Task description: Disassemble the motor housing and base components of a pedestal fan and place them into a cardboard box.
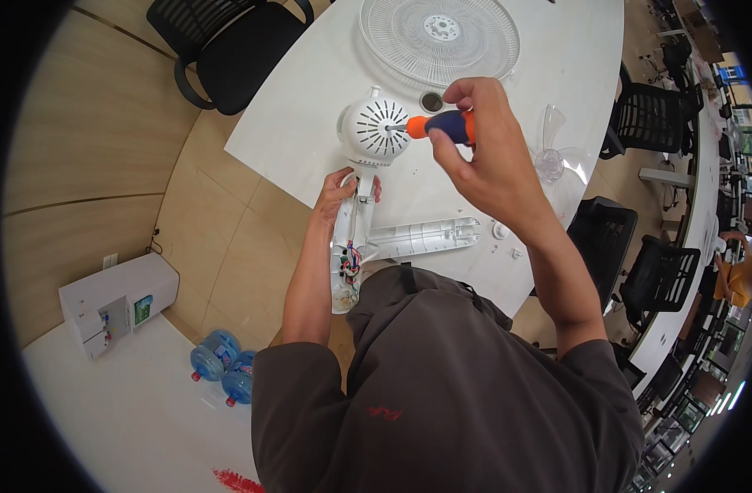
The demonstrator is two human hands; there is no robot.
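Note:
A white fan's round motor housing [361, 148], with dark radiating vent slots, sits at the top of its slim stand. My left hand [336, 194] is wrapped round the stand's neck just below the housing. In my right hand [492, 156] is a screwdriver [450, 127] with an orange and dark blue handle. Its metal tip meets the middle of the slotted housing. Toward my body the stand [343, 279] lies opened, showing coloured wires [351, 261] inside. A long white ribbed cover [421, 237] rests on the table beside it.
The round fan grille [400, 59] lies at the table's far side, near a small dark-topped round piece [432, 102]. Clear fan blades [550, 164] and small white parts [500, 230] lie right. Black chairs [243, 62] flank the table [285, 115]; water bottles [216, 353] stand lower left.

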